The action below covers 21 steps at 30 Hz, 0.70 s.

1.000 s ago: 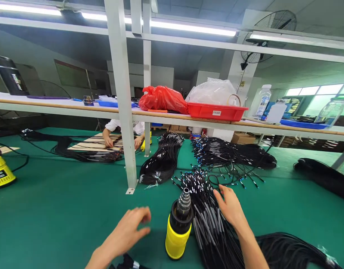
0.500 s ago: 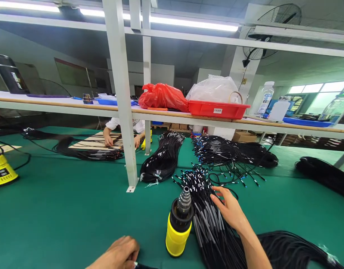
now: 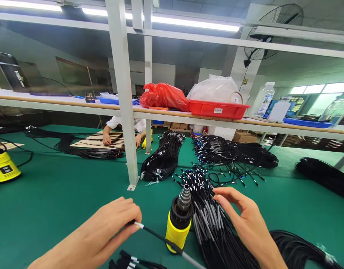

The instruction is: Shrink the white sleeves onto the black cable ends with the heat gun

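Observation:
My left hand (image 3: 112,228) pinches the white-marked end of a black cable (image 3: 157,236), which runs down to the right in front of a yellow heat gun (image 3: 176,229) standing nozzle up. A grey sleeve shows on the cable's lower part. Over the right edge of a large bundle of black cables (image 3: 208,216) with grey sleeves is my right hand (image 3: 241,215), thumb and forefinger brought together at the cable ends; what they hold, if anything, is too small to make out. Below my left hand lie several black cable ends (image 3: 129,261) with white marks.
More cable bundles (image 3: 163,157) lie farther back on the green table (image 3: 62,198). A white post (image 3: 128,112) carries a shelf with a red tray (image 3: 219,109). Across the table are a person's hands (image 3: 107,138). Another yellow heat gun (image 3: 5,167) stands at left.
My left hand has risen from the lower edge, lifting the cable end into view. My right hand's fingers have drawn closer together near the bundle. Several cable ends now show at the bottom.

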Motion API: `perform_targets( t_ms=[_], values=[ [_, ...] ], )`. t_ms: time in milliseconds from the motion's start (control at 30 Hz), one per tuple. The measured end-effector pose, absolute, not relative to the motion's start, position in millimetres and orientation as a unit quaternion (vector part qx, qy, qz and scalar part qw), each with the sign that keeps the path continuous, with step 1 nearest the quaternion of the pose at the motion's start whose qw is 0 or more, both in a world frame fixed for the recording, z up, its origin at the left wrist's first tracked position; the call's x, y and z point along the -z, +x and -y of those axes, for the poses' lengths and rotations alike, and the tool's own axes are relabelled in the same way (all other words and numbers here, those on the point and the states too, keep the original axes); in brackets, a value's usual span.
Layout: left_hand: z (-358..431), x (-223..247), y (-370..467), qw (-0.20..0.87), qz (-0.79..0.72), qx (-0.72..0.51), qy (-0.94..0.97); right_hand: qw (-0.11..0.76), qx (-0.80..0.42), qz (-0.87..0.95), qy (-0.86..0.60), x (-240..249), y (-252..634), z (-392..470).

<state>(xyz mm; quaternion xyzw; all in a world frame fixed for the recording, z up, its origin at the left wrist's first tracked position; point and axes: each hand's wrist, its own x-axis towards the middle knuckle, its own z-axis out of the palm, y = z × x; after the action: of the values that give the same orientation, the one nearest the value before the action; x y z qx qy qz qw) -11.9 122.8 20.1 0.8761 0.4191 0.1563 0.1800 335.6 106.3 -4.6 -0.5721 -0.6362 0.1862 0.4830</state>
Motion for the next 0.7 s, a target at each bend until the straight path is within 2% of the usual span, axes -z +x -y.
perform_targets(
  t_ms=[200,367,700],
  values=[
    [-111,-66,37,0.113,-0.343,-0.23,0.903,0.46,-0.142,0.736,-0.476,-34,294,-73],
    [-119,-75,68,0.064,-0.301,-0.265,0.914,0.357,-0.204,0.795,-0.445,-46,274,-76],
    [-136,-62,68,0.071,-0.335,-0.279,0.897,0.432,-0.249,0.709,-0.5,-45,285,-99]
  ],
)
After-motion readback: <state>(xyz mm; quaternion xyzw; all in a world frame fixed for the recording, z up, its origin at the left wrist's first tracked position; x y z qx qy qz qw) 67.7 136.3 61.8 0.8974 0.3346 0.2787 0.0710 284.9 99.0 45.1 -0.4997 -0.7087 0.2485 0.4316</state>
